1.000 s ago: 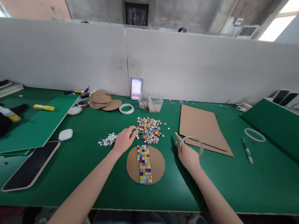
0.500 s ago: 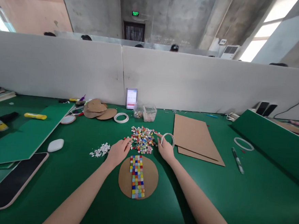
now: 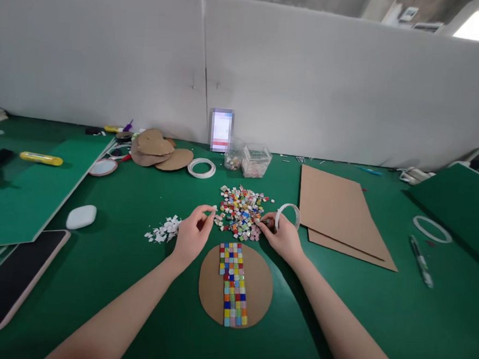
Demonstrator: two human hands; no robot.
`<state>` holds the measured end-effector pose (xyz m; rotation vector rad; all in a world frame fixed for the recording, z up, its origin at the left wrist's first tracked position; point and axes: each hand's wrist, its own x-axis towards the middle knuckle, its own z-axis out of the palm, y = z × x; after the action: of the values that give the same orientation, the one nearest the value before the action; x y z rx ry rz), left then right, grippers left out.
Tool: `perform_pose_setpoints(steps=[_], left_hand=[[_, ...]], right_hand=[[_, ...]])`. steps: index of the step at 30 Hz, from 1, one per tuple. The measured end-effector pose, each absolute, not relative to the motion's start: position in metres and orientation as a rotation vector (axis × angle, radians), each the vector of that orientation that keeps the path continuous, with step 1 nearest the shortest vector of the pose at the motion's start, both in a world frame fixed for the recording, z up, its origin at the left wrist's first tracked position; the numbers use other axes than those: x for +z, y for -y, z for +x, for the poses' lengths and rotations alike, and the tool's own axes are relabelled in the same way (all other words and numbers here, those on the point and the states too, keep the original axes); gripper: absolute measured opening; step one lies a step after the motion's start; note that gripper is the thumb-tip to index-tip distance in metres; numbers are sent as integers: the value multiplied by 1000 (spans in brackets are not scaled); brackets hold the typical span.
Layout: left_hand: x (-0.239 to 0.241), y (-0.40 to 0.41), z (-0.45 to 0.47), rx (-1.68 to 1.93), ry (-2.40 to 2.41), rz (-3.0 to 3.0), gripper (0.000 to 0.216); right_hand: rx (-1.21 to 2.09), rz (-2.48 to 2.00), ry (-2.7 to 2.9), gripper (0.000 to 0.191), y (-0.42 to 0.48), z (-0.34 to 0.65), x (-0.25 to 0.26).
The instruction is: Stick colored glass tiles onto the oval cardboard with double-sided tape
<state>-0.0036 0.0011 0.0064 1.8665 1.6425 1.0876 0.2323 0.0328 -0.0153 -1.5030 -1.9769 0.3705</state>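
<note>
The left hand [image 3: 192, 235] pinches a tiny tile by the pile of little tiles [image 3: 241, 211]. The right hand [image 3: 282, 238] holds a white tape ring [image 3: 287, 215] and touches the pile's other side. The pile sits between both hands, bright and mixed. Below lies a round cardboard [image 3: 236, 284] with colored rows on the green surface [image 3: 134, 281].

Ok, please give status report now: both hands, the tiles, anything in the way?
Left hand pinching one small piece beside loose tile pile. Right hand holds tape ring, fingertips in pile. Cardboard disc with tile strip below; nothing blocking.
</note>
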Motion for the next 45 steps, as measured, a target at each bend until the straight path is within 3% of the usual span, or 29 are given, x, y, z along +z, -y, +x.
perform_pose_setpoints(steps=[16,34,37,45], left_hand=[[18,11,4,1067,-1564,1621,17],[19,9,2,1000,-1585,1598,16],[18,9,2,999,-1575,1598,15],[15,8,2,927,-1569,1616,18]], right_hand=[[372,-1576,2067,26,-32,233,-12],[691,-1522,1776,21,-29,239,-10],[707,-1543,1759,27,-28,239,-10],[715,-1489,1679,20,-26,237,-8]])
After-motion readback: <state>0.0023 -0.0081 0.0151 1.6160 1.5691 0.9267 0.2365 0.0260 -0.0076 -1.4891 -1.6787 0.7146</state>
